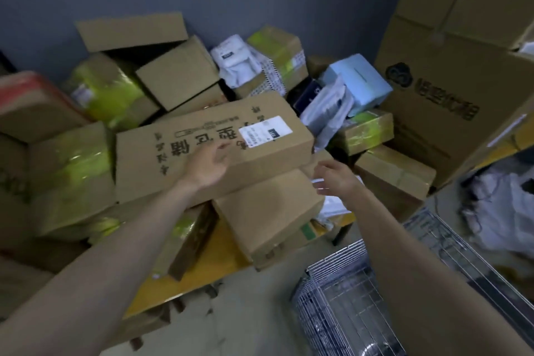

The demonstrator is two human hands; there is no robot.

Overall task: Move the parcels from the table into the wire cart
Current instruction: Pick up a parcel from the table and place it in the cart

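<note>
Both of your hands are reaching out over the heap of parcels, and neither one is holding anything. Your left hand is hovering with fingers loosely spread over the long brown carton, the one printed with large black characters and carrying a white shipping label near its right end; whether the fingertips are touching the cardboard is too blurred to tell. Your right hand is sitting open, fingers relaxed and pointing left, just off the carton's right end and above a plain brown box that is lying under the carton and jutting toward you.

That carton is lying tilted across the top of the pile, on the yellow table, whose bare front edge is showing below the boxes. Around it, several parcels wrapped in yellow-green tape are crowding the left side, an open-flapped box is leaning behind, and a pale blue box and white plastic mailers are lying toward the right rear. A very large printed carton is standing against the wall on the right.

The wire cart is standing on the floor at the lower right, just beside the table's corner and partly hidden by your right forearm.
</note>
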